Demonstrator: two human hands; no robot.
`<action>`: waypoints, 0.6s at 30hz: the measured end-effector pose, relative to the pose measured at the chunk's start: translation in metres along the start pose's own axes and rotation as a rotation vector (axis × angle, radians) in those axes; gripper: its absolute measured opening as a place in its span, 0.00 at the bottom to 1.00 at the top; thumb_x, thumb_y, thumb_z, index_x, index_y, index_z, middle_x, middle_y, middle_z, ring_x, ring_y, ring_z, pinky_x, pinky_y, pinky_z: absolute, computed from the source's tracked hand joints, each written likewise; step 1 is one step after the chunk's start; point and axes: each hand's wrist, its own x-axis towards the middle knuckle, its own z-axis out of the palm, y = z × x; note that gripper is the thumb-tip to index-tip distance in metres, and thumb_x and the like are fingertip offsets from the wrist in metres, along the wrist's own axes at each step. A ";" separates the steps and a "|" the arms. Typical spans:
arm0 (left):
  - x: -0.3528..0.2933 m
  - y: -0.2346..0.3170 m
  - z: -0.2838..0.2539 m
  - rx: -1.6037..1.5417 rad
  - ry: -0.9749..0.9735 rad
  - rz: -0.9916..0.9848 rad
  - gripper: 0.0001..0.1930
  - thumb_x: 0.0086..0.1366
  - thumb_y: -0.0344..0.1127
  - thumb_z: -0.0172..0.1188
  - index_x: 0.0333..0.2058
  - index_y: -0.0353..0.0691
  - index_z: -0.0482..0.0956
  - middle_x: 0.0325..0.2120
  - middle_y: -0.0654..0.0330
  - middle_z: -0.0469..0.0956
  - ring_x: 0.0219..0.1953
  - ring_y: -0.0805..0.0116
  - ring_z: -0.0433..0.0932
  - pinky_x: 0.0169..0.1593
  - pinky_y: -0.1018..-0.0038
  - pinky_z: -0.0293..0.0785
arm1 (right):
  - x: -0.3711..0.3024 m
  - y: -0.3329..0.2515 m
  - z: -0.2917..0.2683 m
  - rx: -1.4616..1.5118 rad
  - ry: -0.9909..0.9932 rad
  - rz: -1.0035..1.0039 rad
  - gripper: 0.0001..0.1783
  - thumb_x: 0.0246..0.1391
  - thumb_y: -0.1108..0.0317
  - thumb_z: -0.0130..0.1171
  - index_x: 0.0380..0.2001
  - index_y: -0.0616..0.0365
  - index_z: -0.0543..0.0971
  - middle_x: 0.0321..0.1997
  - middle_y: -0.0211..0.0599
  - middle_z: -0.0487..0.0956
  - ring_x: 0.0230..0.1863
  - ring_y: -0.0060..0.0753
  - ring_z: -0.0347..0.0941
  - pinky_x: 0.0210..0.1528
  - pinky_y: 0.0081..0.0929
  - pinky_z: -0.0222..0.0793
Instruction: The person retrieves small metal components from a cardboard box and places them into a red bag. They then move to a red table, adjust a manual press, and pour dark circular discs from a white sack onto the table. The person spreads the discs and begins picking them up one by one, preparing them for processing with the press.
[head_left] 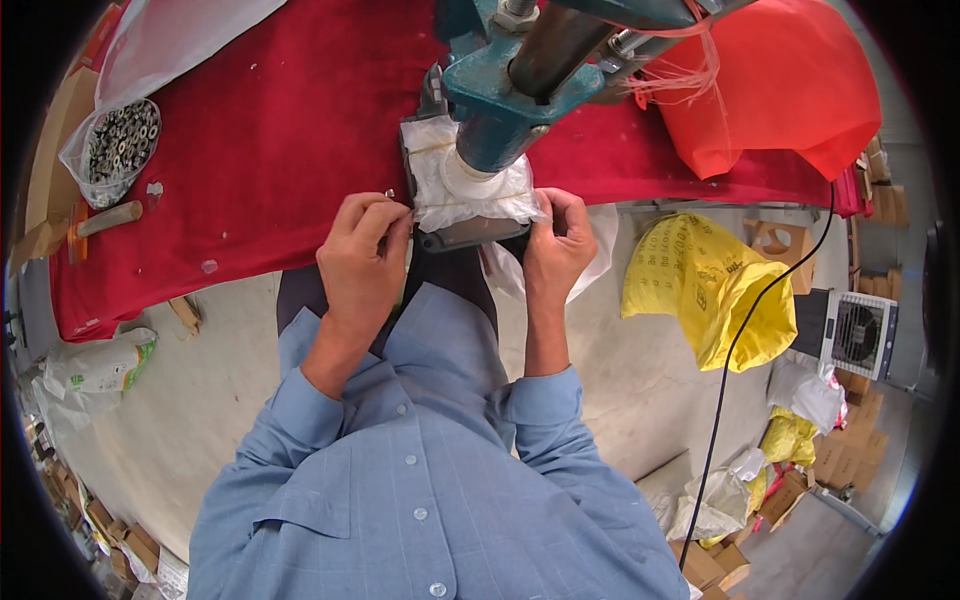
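A teal bench press (497, 140) stands at the table's front edge, its round ram over a white pad wrapped in clear plastic (432, 180). The pad lies on the dark press base (465, 236). To its left, my left hand (362, 250) has thumb and fingers pinched together; a small shiny metal bit (390, 194) shows by the fingertips, but what they hold is unclear. My right hand (558, 248) is closed at the pad's right edge, fingertips against the plastic wrap. Whatever lies between those fingers is hidden.
A bag of metal nuts or washers (125, 140) sits at the left of the red-covered table (290, 110), near a wooden-handled tool (108, 218). A red bag (780, 85) lies at right. Below stand a yellow sack (690, 280) and a fan unit (858, 335); a black cable (735, 360) hangs down.
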 end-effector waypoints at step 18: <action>-0.021 -0.003 -0.024 -0.316 -0.192 -0.425 0.06 0.72 0.30 0.64 0.40 0.31 0.83 0.28 0.64 0.81 0.27 0.80 0.78 0.30 0.80 0.72 | 0.009 -0.017 -0.027 0.047 -0.105 0.108 0.08 0.68 0.70 0.62 0.37 0.64 0.81 0.31 0.30 0.83 0.31 0.18 0.77 0.38 0.18 0.72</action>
